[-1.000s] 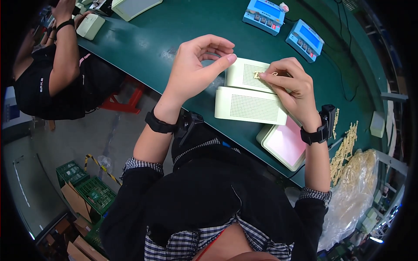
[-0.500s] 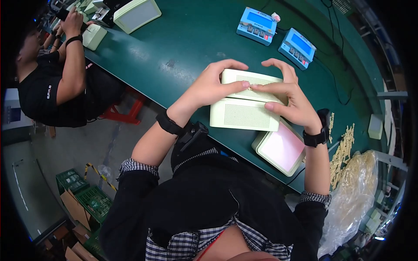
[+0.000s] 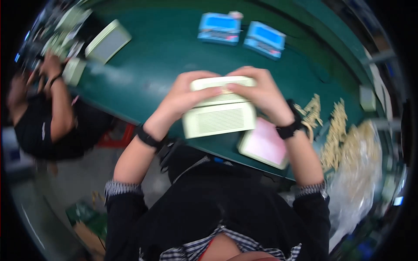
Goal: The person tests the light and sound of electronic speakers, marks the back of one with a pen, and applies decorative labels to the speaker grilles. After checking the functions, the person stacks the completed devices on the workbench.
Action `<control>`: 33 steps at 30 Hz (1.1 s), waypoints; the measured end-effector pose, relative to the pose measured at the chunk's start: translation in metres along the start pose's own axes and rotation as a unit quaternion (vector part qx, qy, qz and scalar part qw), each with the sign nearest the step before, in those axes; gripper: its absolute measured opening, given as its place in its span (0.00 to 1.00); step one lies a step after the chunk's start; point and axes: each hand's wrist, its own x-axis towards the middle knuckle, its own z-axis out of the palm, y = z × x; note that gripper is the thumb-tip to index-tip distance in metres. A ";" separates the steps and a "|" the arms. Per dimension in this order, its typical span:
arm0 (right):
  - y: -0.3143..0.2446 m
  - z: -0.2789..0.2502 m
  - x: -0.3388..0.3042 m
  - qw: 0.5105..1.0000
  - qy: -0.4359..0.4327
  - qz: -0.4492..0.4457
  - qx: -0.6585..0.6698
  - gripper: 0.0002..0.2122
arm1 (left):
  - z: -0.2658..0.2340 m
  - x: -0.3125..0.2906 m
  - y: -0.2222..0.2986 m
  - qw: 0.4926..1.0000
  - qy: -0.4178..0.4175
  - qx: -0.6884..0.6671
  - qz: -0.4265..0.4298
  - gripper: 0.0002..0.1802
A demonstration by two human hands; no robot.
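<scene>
The picture is blurred by motion. My left hand [image 3: 183, 98] and my right hand [image 3: 261, 93] both grip a pale green perforated cover [image 3: 222, 85], fingers meeting on its top face. It lies against a second pale green perforated cover [image 3: 220, 119] nearer to me on the dark green table [image 3: 152, 61]. A pale green tray with a pink face [image 3: 263, 145] lies just right of that cover, under my right wrist.
Two blue boxes with light screens [image 3: 220, 28] [image 3: 264, 40] stand at the far side. Small yellowish parts [image 3: 335, 132] lie in rows beside a plastic bag [image 3: 361, 174] on the right. Another pale cover [image 3: 108, 41] lies far left, near a seated person [image 3: 48, 108].
My view has swung and blurred. Both hands have closed further around the far cover, and a second ago my right hand pinched a small yellowish part above it.
</scene>
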 end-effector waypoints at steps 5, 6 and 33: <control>0.023 0.007 0.006 0.988 0.035 -0.127 -0.079 0.13 | -0.001 -0.005 -0.001 0.998 0.014 0.053 -0.005 0.18; 0.021 0.010 0.003 0.987 0.054 -0.127 -0.085 0.13 | -0.002 -0.004 0.001 0.997 0.018 0.067 -0.019 0.18; 0.120 -0.137 -0.112 0.815 0.178 -0.088 -0.545 0.08 | -0.024 -0.046 -0.013 0.980 0.127 0.020 0.149 0.21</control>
